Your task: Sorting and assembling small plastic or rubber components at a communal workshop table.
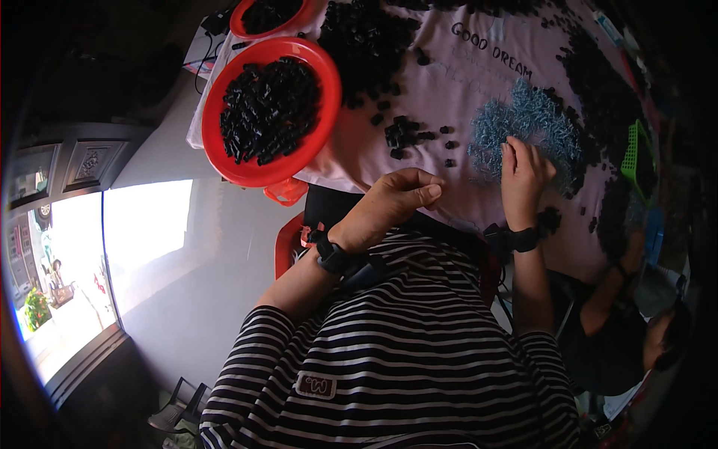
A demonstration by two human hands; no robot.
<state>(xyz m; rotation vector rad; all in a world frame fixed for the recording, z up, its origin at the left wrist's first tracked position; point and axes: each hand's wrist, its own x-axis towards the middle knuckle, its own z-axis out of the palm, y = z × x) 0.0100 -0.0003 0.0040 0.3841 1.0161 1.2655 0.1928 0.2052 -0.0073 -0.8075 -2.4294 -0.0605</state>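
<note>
— Head view: where is the blue pile [531, 127] relative to the hands?
— Directly under the right hand [523, 176]; its fingers dip in, grip hidden. The left hand [393, 202], fingers pinched together, hovers left of it, near scattered black pieces [407, 135] on the desk [464, 82].

My left hand [393, 202] is curling loosely, thumb pressing against bent fingers, wrist cocked. My right hand [523, 176] is reaching forward, palm down, fingers spreading, forearm running straight up from below.

Home workshop, cloth-covered table [464, 90], red parts bowl [247, 168]
</note>
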